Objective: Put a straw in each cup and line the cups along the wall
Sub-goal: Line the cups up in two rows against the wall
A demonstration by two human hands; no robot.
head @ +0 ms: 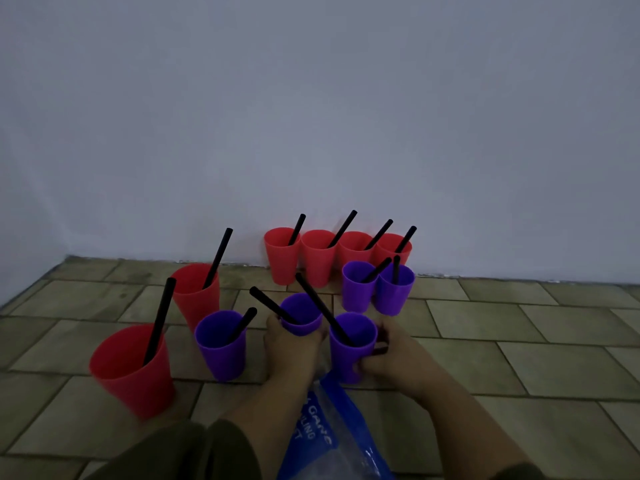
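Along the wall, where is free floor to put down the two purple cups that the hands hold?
Free floor lies along the wall right of the red row, and left of it, behind the lone red cup. In front of the row it is crowded: purple pair, left hand, right hand.

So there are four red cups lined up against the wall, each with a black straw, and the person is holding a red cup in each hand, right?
Not quite: the head view shows each hand holding a purple cup, the left hand one purple cup and the right hand another. The four red cups at the wall do hold black straws.
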